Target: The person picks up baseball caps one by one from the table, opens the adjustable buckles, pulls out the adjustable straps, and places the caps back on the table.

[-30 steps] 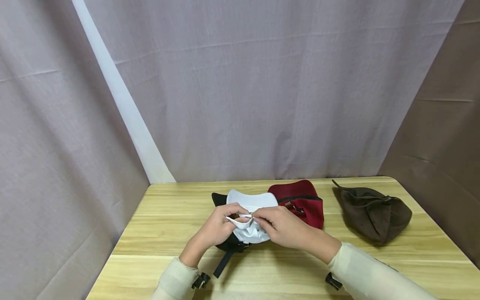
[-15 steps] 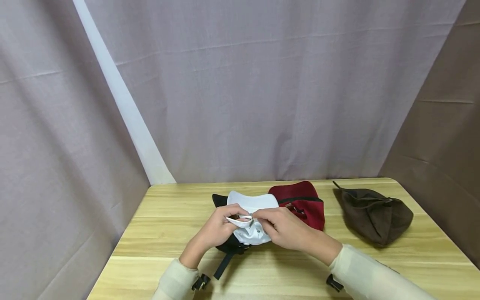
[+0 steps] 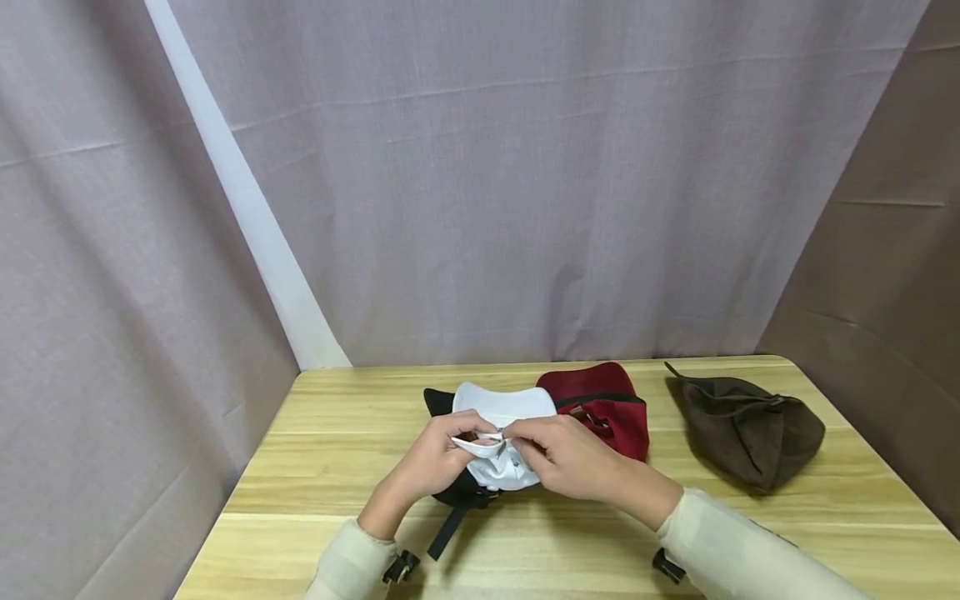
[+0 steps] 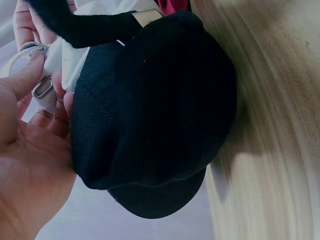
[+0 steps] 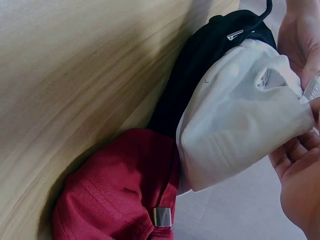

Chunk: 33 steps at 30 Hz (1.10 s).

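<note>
White cap (image 5: 235,120) at 6 o'clock in the head view, brim toward 12, lying partly over the black cap (image 4: 165,115); both hands at its strap (image 3: 478,450), which bows up in a loop near a metal buckle (image 5: 313,89); left hand (image 3: 431,457) comes in from 7 o'clock, fingers curled on the loop, gap narrow; right hand (image 3: 573,458) from 4 o'clock, thumb and index finger pinching the strap by the buckle; black cap shows at the white one's 8 o'clock, its black strap (image 3: 447,533) trailing to 7; red cap (image 3: 618,423) at 2 o'clock, just beside the white one; dark brown hat (image 3: 750,433) at 3 o'clock, well apart, slumped; all on a wood-grain surface (image 3: 322,467); grey curtain (image 3: 525,208) at 12; pale sleeves (image 3: 738,542) on both arms.
</note>
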Motion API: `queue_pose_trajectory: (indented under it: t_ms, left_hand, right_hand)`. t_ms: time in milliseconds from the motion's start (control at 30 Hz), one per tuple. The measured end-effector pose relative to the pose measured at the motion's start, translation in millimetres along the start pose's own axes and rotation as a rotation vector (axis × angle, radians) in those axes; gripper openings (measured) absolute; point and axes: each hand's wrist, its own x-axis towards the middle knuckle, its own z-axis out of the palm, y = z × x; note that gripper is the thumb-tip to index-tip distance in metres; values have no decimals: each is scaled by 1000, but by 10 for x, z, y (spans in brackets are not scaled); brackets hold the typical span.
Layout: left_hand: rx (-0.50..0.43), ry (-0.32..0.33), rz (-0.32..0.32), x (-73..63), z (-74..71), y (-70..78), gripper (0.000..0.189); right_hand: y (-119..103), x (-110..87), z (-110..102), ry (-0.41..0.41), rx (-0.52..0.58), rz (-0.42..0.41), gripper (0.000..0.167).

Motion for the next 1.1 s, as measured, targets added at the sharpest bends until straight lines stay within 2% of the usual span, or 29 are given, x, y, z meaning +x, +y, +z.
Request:
queue_pose_trajectory:
  t_ms: [200, 367, 733, 1100]
  left_hand:
    - [8, -8, 9, 17, -7, -3, 12]
    - [9, -8, -5, 16, -3, 15, 12]
    - [9, -15, -1, 15, 4, 5, 16]
    - [4, -16, 19, 20, 4, -19, 17]
  right_hand:
    - [0, 9, 4, -6, 10, 20, 17]
    - [-5, 14, 12, 1, 10, -8, 14]
    - [-2, -3, 2, -16, 15, -24, 19]
    - [14, 6, -15, 5, -10, -70, 24]
